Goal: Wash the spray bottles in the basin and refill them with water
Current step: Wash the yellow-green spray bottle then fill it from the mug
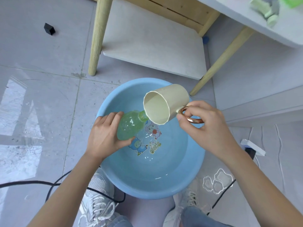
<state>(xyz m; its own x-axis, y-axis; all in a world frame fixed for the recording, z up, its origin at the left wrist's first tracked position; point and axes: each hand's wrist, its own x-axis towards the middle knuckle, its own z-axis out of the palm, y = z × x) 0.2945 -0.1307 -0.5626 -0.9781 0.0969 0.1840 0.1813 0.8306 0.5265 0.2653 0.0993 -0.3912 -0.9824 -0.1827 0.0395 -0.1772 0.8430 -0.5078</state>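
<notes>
So the green bottle (129, 126) was held tilted over the far-left part of the basin (155, 190), open neck aimed toward the far edge. I'd guess that was so any spill dropped straight back into the water (no spray head on it, which makes sense for filling). The left hand (105, 136) was wrapped round the bottle's fat lower end, fingers over the top and thumb underneath, steadying it. The right hand (205, 126) had its fingers hooked round the coppery ring handle (195, 120) of a cream mug (165, 105), tipped hard so its lip sat right at the bottle's neck. It looked like a pour to refill or rinse. I couldn't make out an actual stream, since the mug's rim hid that bit. The bottle sat between the two hands, gripped by the left, with the mug coming in from the right.
</notes>
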